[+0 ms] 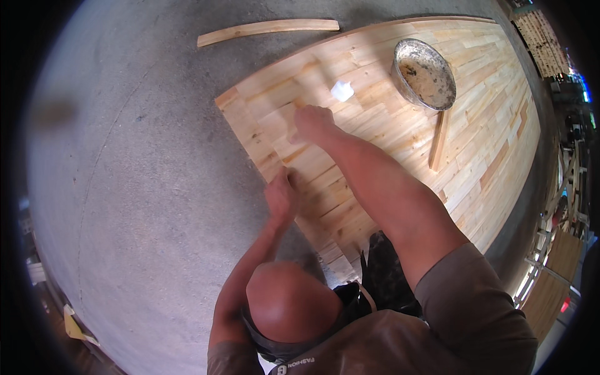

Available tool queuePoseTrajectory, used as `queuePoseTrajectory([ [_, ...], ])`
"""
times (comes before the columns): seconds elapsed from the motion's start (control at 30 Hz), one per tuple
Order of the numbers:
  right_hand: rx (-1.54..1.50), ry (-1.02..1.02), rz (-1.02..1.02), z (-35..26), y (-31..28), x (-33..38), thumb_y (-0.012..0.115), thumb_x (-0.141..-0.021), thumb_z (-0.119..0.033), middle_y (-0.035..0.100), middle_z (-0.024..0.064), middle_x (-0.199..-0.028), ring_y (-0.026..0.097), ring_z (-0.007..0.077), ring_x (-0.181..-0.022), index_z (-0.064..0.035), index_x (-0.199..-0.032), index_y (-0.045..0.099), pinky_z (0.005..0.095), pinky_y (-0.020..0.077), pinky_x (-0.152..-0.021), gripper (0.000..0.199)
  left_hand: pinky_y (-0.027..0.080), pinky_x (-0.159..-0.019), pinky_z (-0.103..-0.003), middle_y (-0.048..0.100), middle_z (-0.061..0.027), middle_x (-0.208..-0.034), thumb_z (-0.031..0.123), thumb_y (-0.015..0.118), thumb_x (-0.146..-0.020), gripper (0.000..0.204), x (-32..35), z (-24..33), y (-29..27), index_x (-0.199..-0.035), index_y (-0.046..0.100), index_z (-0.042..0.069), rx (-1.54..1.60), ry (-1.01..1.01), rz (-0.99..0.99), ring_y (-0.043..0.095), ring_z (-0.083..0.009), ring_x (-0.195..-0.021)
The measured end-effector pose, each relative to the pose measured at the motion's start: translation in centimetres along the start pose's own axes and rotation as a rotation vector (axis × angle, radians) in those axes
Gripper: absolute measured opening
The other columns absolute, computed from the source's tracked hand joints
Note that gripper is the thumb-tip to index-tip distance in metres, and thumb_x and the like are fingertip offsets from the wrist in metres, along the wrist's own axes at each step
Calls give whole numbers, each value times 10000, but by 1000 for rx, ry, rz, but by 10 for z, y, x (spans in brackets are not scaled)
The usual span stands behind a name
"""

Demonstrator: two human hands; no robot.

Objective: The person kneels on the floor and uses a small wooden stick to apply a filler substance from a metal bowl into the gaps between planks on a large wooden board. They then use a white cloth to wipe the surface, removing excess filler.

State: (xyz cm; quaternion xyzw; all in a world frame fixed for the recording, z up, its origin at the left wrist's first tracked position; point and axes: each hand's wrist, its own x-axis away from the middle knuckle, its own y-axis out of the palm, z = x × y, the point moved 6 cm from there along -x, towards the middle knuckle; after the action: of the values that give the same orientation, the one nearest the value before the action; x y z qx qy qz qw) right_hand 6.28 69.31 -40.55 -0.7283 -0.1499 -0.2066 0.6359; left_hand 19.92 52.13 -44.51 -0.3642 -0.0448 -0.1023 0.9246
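A large panel of joined light wood strips (387, 150) lies before me. My left hand (281, 195) is at its near left edge, with the fingers curled in and closed on that edge. Further in, over the panel's left end, my right hand (312, 124) is closed with its knuckles up. Whatever it holds is hidden under the fingers or too small to name. A crumpled white piece (342, 91), perhaps paper or cloth, lies on the panel just beyond my right hand.
A stained metal bowl (425, 75) stands tilted on the panel, touching a short wooden stick (439, 140). A loose wooden strip (269, 29) lies on the grey concrete floor (156, 162) past the far edge. Stacked boards (542, 44) stand at the right. My bent knee (290, 303) is close to the panel.
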Motion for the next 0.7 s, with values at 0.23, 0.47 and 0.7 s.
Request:
queuePoseTrajectory([
  [0.23,26,-82,2,-1,2,-12,945,-748,-487,838,133,-1116,819,319,-1093,-113,-1102,845,463,657,-918,524,570,-753,-547,778,-190,-936,204,743,-1019,92,6,-7,-1,-1031,713,118,48,5,41,751,-454,-881],
  [0.47,35,-35,-60,-4,0,-13,950,-770,-452,848,121,-1163,820,313,-1124,-121,-1140,856,446,659,-942,505,555,-732,-543,758,-188,-893,227,771,-1042,142,3,-11,-3,-1020,692,111,66,58,35,733,-468,-849],
  [0.7,39,-48,-47,-5,0,-9,975,-770,-457,844,114,-1174,815,310,-1146,-126,-1209,834,439,651,-956,568,558,-747,-537,762,-183,-906,235,760,-1055,146,3,-15,-2,-1021,690,112,104,62,25,736,-464,-864],
])
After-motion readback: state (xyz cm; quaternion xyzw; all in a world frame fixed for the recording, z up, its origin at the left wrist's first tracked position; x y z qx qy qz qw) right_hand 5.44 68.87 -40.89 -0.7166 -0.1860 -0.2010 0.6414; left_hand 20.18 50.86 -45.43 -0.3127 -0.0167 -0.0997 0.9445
